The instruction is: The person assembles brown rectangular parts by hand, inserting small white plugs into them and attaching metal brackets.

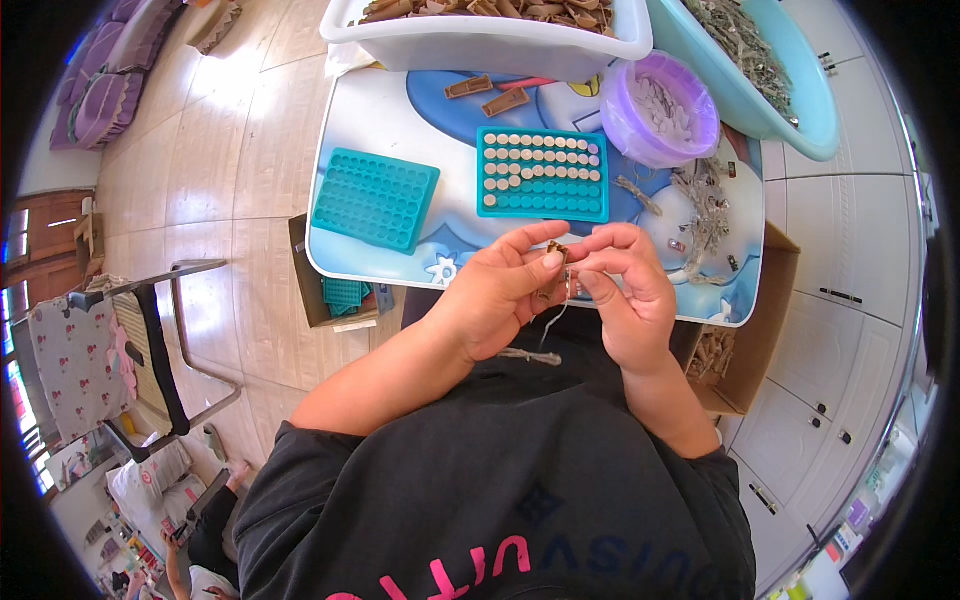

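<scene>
Near the counter's (360, 110) front edge, above the lap, a small brown clip (556, 252) with thin trailing wire is pinched between both hands. Left hand (495, 300) is closed on it from the left, right hand (625, 295) from the right. It is judged light, small and delicate, best held by its stiff body. Beyond, a partly filled teal tray (543, 173) is noted.
</scene>
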A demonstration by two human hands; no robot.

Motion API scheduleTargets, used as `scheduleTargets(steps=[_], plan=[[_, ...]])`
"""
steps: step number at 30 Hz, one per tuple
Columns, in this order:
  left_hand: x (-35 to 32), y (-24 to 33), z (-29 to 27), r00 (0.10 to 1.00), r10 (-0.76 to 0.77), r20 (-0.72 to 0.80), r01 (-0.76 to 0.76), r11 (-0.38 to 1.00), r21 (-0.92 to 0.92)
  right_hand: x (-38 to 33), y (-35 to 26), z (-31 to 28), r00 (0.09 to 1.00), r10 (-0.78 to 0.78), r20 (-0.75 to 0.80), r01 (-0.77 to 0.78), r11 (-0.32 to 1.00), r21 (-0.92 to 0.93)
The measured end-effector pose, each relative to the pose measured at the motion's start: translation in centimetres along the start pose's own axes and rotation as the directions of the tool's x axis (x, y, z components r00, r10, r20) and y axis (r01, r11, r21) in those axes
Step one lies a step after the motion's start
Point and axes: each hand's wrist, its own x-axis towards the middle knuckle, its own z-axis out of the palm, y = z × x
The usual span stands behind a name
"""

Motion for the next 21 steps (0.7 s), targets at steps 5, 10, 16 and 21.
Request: scheduleTargets(steps=[5, 10, 16, 21], plan=[[0.1, -0.6, -0.3, 0.994, -0.031, 0.101, 0.039, 0.997, -0.07, -0.3, 0.3, 1.7, 0.982, 0.079, -0.17, -0.067, 0.995, 0.076], [-0.1, -0.6, 0.0, 0.998, -0.018, 0.061, 0.022, 0.997, -0.073, -0.2, 0.7, 1.8, 0.976, 0.077, -0.202, -0.067, 0.996, 0.052], [-0.3, -0.4, 0.5, 0.999, -0.029, 0.03, 0.032, 0.993, -0.11, -0.3, 0.0, 1.8, 0.991, -0.045, -0.122, 0.026, 0.987, -0.159], [-0.3, -0.5, 0.4, 0.998, -0.025, 0.051, 0.031, 0.992, -0.125, -0.3, 0.3, 1.8, 0.989, -0.024, -0.147, 0.003, 0.99, -0.144]])
